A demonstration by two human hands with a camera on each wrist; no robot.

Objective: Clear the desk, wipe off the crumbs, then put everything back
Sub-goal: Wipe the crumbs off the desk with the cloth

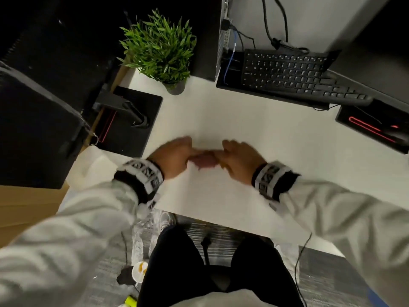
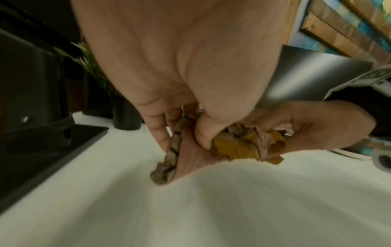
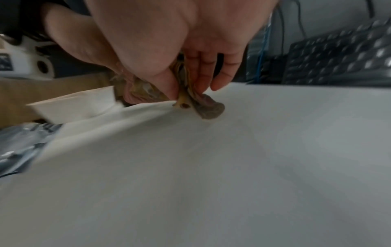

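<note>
A crumpled pink, yellow and striped cloth (image 1: pixel 204 161) lies bunched on the white desk (image 1: pixel 254 134), held between my two hands. My left hand (image 1: pixel 177 155) pinches one end of the cloth (image 2: pixel 186 150) with thumb and fingers. My right hand (image 1: pixel 238 158) pinches the other end of the cloth (image 3: pixel 203 107), thumb against fingers. The cloth touches the desk surface (image 3: pixel 232 167) under both hands. All views are motion-blurred.
A green potted plant (image 1: pixel 163 52) stands at the back. A black keyboard (image 1: pixel 296 78) sits on a black computer case at the back right, with cables behind it. Black monitor bases (image 1: pixel 130 120) lie left and far right. A white box (image 3: pixel 76 103) sits at the desk's left corner.
</note>
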